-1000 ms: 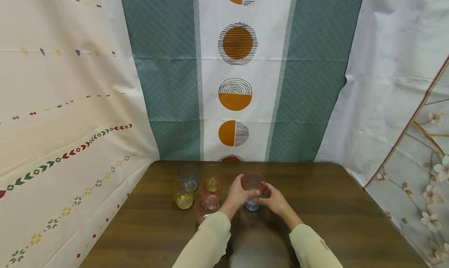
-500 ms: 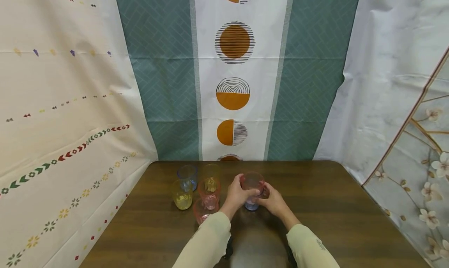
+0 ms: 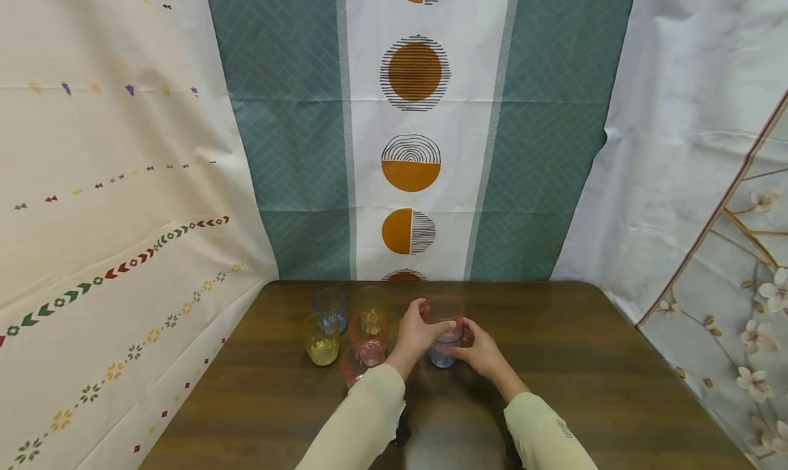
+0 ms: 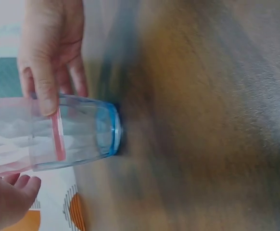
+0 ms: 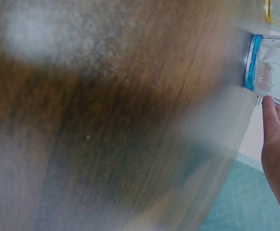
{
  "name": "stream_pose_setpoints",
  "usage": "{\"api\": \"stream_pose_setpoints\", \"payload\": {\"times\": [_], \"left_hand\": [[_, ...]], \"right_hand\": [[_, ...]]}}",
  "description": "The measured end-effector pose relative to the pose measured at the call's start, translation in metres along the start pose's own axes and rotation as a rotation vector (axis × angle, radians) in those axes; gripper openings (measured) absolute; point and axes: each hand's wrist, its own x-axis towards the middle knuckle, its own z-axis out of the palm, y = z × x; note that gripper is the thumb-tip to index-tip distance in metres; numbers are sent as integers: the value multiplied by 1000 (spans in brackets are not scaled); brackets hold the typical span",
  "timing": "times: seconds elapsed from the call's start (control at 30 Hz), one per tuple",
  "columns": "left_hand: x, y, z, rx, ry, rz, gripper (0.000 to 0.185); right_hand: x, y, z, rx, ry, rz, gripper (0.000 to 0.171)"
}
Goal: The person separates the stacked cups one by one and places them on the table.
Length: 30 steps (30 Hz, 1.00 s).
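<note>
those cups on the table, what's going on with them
A person at a brown table has both hands on a stack of two cups: a pink cup nested inside a blue cup that stands on the tabletop. The left hand holds the pink cup near its top, and the right hand steadies the blue one lower down. To the left stands a cluster of other cups: blue, yellow, amber and two pink ones.

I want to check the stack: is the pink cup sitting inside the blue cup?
Yes, the pink cup is nested inside the blue cup, shown plainly in the left wrist view.
</note>
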Motion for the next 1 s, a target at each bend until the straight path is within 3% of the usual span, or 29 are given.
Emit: {"api": "stream_pose_setpoints", "payload": {"times": [0.23, 0.53, 0.73, 1.0], "left_hand": [[6, 19, -14, -53, -29, 7, 84], [11, 40, -44, -101, -80, 48, 80], [14, 46, -73, -145, -90, 77, 79], [16, 44, -107, -140, -63, 80, 80]], "right_hand": [[0, -2, -1, -33, 13, 47, 82], [3, 0, 0, -30, 12, 75, 84], [3, -2, 1, -21, 22, 36, 83], [3, 1, 3, -39, 38, 52, 81]]}}
